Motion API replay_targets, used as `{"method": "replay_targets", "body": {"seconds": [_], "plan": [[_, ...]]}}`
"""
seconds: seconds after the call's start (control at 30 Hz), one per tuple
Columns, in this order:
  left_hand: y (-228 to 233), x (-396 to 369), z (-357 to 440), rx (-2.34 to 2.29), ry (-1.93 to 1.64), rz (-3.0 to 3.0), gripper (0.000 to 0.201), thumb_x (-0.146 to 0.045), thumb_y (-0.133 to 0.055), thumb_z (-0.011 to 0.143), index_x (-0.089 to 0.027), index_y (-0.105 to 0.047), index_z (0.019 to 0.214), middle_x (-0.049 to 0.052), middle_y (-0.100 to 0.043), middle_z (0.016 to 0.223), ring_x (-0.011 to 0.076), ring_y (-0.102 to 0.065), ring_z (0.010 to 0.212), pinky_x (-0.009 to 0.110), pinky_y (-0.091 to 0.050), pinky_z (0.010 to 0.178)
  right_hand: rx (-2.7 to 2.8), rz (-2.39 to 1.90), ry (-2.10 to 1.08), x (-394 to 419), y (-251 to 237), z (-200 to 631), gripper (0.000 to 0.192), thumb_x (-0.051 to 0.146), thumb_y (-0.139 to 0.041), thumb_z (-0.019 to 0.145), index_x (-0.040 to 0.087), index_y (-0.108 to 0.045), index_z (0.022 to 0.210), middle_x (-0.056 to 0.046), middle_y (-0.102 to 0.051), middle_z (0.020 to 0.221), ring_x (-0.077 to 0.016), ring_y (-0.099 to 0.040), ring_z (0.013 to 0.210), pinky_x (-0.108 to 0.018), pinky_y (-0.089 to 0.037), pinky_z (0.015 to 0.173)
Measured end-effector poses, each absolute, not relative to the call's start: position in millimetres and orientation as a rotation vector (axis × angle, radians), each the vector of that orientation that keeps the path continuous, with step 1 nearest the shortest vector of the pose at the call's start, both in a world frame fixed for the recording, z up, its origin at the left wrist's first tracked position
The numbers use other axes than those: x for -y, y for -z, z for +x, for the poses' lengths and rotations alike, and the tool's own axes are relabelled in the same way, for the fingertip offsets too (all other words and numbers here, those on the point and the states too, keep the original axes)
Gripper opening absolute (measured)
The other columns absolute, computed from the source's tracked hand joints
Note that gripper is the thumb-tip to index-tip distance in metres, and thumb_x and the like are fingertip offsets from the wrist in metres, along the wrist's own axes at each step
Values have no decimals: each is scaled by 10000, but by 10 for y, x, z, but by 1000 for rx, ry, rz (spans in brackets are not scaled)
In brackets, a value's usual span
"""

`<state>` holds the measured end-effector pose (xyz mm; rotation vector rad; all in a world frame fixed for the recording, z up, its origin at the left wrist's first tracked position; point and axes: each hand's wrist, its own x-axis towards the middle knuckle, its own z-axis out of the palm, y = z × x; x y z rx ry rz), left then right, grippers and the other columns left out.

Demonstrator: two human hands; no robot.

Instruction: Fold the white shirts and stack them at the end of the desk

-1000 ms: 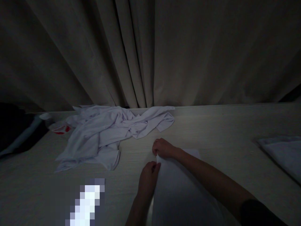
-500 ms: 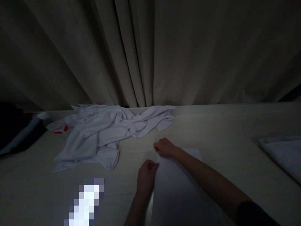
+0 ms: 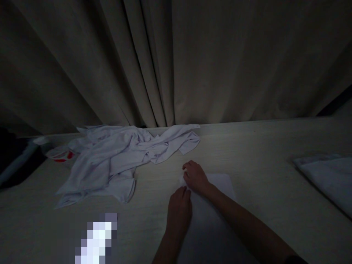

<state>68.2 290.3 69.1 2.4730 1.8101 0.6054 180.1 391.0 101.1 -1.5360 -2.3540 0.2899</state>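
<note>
Dim room, heavy curtain (image 3: 176, 62) hanging right behind a pale wood-grain table (image 3: 258, 146), so everything looks kinda grey. Both hands are down on a flat white cloth (image 3: 217, 220) spread close in front of the person, and they meet at its far left corner. The right hand (image 3: 195, 177) lies palm down over that corner with the fingers loosely curled, looks like it's pressing or pinching the edge, though it's too dark to say if anything is actually gripped. The left hand (image 3: 179, 209) sits just beside it, nearer the person, fingers bent on the left edge of the cloth; same deal, touching for sure, a real pinch I can't confirm. Beyond the hands and off to their left is a rumpled white shirt (image 3: 115, 157) in a loose heap, well apart from them. Further left past that there's a small red and white thing (image 3: 62, 154) and something dark (image 3: 16, 161) at the table's end, can't tell what. Off to the right of the hands sits another folded white cloth (image 3: 327, 178). My guess is the flat cloth is light, soft and floppy, so it'll sag and crease if lifted by one point; corners and edges seem the sensible places to grab it.
</note>
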Motion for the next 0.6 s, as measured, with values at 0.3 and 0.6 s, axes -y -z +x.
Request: {"method": "replay_targets", "body": {"seconds": [0.3, 0.6], "plan": [[-1053, -3132, 921, -2070, -296, 2361, 271, -172, -389, 852, -156, -658, 877, 102, -663, 972, 276, -576, 992, 460, -454, 858, 1873, -1859, -283, -3651, -697, 3213, 276, 231, -394, 873, 158, -629, 997, -87, -655, 978, -195, -563, 921, -310, -394, 859], [-558, -3233, 1152, -2173, -475, 2428, 555, -413, -367, 882, -39, -471, 1280, 232, -487, 1356, 347, -416, 1289, 503, -359, 1056, 1840, -1846, -387, -3743, -576, 3375, 305, 367, -454, 890, 190, -645, 732, -51, -618, 785, -170, -562, 793, -274, -419, 764]]}}
